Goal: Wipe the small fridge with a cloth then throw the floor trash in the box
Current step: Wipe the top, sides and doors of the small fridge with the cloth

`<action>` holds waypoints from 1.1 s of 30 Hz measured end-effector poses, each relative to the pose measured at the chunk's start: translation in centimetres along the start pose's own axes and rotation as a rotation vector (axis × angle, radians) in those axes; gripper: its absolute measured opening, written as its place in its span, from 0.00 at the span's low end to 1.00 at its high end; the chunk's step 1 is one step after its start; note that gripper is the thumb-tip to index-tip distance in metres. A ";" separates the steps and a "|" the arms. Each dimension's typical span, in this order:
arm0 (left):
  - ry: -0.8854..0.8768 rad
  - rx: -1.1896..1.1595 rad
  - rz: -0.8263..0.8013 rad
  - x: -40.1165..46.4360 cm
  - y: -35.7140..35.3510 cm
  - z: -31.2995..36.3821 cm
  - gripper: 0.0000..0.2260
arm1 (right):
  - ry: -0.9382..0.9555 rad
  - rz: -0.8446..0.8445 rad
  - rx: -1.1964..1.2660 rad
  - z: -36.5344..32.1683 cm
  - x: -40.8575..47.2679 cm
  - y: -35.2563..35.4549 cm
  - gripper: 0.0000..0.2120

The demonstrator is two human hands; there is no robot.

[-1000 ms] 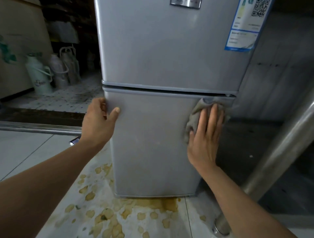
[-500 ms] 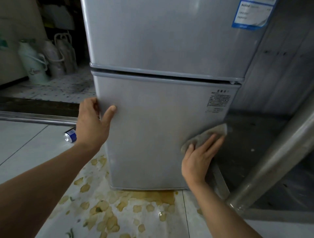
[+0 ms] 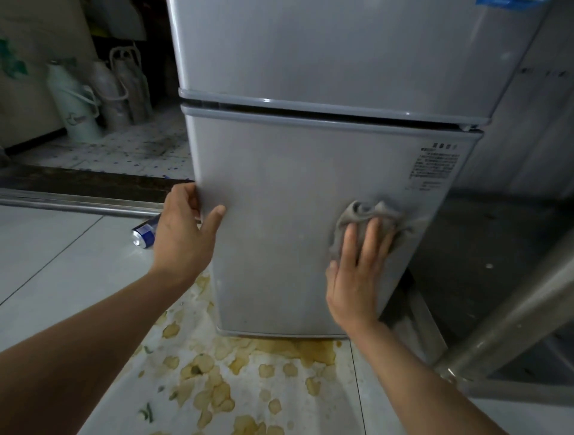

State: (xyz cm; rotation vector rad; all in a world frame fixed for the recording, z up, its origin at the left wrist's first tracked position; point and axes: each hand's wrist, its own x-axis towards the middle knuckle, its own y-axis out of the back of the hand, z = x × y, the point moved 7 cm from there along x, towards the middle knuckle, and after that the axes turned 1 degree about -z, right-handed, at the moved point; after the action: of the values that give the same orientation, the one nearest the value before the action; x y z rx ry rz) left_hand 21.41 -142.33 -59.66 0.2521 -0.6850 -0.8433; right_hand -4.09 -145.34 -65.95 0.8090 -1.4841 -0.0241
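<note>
The grey cloth [image 3: 366,217] lies bunched against the lower door of the silver fridge [image 3: 295,201], toward that door's right side, just below a block of printed text [image 3: 435,164] too small to read. The right hand [image 3: 357,273] presses it flat with straight fingers spread over the fabric, so much of the cloth is hidden beneath the palm. The left hand [image 3: 183,236] grasps the door's left edge, thumb laid on the front face and fingers curled round the side, out of sight. The fridge's upper door is cut off at the top, where only a sliver of a blue label [image 3: 509,2] shows. On the floor [image 3: 62,248] behind the left hand lies a blue can [image 3: 144,233], partly covered by the wrist. Yellowish stains [image 3: 248,372] spread over the tiles below the fridge. A slanting metal pole [image 3: 512,316] crosses the right side. Pale jugs [image 3: 77,99] stand in the dim far-left background.
</note>
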 end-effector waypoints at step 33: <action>0.079 0.008 -0.293 0.2 -0.8 -3.1 0.10 | 0.742 -0.194 -0.305 -10.0 0.1 -3.7 0.32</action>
State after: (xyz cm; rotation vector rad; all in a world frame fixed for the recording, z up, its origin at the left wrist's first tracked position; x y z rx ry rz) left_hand 23.01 -143.16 -62.29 0.3971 -0.5850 -1.1044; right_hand 6.45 -143.56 -66.46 0.6125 -0.6779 -0.0841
